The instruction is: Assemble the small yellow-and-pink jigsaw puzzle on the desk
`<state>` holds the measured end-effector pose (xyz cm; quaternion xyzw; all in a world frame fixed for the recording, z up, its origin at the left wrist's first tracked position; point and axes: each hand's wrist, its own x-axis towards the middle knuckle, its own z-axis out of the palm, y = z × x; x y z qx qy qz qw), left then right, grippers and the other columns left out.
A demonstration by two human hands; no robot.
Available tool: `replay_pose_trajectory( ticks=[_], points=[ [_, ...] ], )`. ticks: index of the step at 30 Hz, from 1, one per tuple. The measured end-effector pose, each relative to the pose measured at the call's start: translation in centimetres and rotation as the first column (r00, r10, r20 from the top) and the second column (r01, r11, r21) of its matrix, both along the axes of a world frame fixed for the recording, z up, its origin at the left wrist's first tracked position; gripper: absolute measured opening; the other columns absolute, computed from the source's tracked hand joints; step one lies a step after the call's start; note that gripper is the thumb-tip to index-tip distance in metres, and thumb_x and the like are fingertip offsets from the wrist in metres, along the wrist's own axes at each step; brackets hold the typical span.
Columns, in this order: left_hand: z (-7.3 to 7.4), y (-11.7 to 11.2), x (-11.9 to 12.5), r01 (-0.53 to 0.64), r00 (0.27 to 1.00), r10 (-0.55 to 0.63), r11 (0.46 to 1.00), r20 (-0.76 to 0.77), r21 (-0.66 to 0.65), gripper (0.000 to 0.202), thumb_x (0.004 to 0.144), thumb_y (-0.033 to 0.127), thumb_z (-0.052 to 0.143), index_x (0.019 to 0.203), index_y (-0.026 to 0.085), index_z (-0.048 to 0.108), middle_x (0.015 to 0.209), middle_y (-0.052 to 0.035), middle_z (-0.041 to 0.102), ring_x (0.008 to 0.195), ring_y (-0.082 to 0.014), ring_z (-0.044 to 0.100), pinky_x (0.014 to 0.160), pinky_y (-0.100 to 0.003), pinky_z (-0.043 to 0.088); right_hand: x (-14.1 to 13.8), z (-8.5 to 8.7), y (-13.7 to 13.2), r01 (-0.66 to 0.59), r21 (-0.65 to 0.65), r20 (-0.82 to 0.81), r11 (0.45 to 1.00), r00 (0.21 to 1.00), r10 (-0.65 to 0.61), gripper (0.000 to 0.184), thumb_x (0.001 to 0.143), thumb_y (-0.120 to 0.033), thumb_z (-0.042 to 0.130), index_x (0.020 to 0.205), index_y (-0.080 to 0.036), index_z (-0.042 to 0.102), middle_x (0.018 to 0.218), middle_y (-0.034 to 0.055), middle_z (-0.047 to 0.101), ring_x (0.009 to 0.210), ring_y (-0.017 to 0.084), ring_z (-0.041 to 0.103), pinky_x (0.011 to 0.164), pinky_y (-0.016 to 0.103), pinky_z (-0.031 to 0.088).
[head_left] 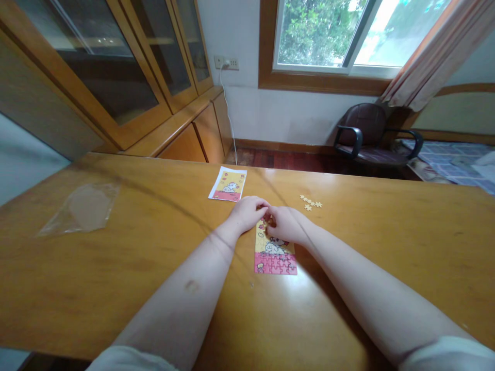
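Note:
A small jigsaw puzzle [275, 260], yellow above and pink below with a white cartoon figure, lies flat on the wooden table [154, 257]. My left hand [247, 212] and my right hand [284, 224] meet over its far end, fingers curled and pressed together at the top edge. What the fingertips pinch is too small to make out. A printed reference picture [228, 184] of the same design lies just beyond my left hand. Several loose yellow puzzle pieces [311, 202] sit to the right of my hands.
A crumpled clear plastic bag [83, 208] lies on the table's left side. Beyond the table stand a wooden glass-door cabinet [127, 77], a dark armchair [371, 136] under the window, and a patterned rug [452, 159].

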<state>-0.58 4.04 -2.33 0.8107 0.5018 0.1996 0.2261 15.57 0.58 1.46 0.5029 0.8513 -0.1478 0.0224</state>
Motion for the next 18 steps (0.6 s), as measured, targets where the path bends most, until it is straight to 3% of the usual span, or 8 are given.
replay_pose_trajectory(
  ticks=[4, 10, 18],
  points=[
    [-0.02, 0.01, -0.02, 0.002, 1.0, -0.002, 1.0, 0.0, -0.01, 0.024, 0.082, 0.025, 0.052, 0.091, 0.023, 0.075, 0.095, -0.0024, 0.072, 0.092, -0.0197, 0.062, 0.086, -0.032, 0.048, -0.2, -0.07, -0.02, -0.007, -0.018, 0.012, 1.0, 1.0, 0.008, 0.02, 0.077, -0.023, 0.053, 0.095, -0.021, 0.061, 0.088, 0.006, 0.071, 0.078, 0.02, 0.065, 0.063, 0.027, 0.041],
    [0.41, -0.06, 0.12, -0.006, 1.0, 0.006, 1.0, 0.005, -0.028, 0.023, 0.081, 0.022, 0.053, 0.088, 0.022, 0.075, 0.091, -0.0026, 0.073, 0.089, -0.0196, 0.063, 0.085, -0.032, 0.048, -0.25, 0.3, -0.21, 0.003, 0.013, 0.019, 1.0, 1.0, -0.003, 0.032, 0.078, -0.023, 0.051, 0.109, -0.02, 0.059, 0.097, 0.0086, 0.071, 0.083, 0.022, 0.065, 0.065, 0.028, 0.042],
    [-0.02, -0.07, 0.01, 0.005, 0.999, -0.005, 1.0, 0.034, 0.013, 0.022, 0.082, 0.024, 0.054, 0.089, 0.022, 0.075, 0.091, -0.0023, 0.073, 0.088, -0.0196, 0.063, 0.084, -0.031, 0.049, -0.12, 0.36, -0.17, 0.003, -0.001, 0.001, 1.0, 1.0, -0.003, 0.029, 0.075, -0.026, 0.053, 0.102, -0.021, 0.062, 0.09, 0.0065, 0.071, 0.078, 0.022, 0.065, 0.062, 0.027, 0.041]
  ],
)
